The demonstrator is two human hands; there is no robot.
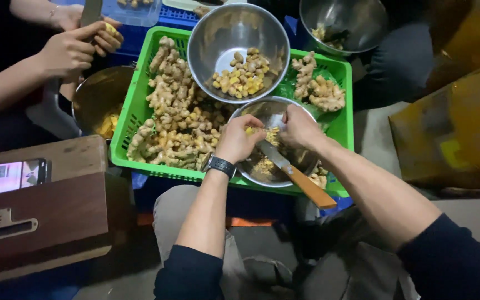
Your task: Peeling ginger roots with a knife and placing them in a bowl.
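My left hand [239, 139], with a black watch on its wrist, pinches a small yellow piece of ginger [249, 131] over a steel bowl [312, 161]. My right hand [300, 126] is next to it, fingers on the same piece. A knife [293, 173] with an orange wooden handle lies slanted across that bowl, its blade tip under my hands; whether my right hand grips it I cannot tell. Peelings lie in the bowl's bottom.
A green plastic crate [135, 114] holds a heap of raw ginger roots [176, 119] and a larger steel bowl [212, 44] of peeled pieces. Another person's hands [76, 44] work with a knife at upper left over a pot [98, 97]. A phone [8, 176] rests on a wooden box [56, 216].
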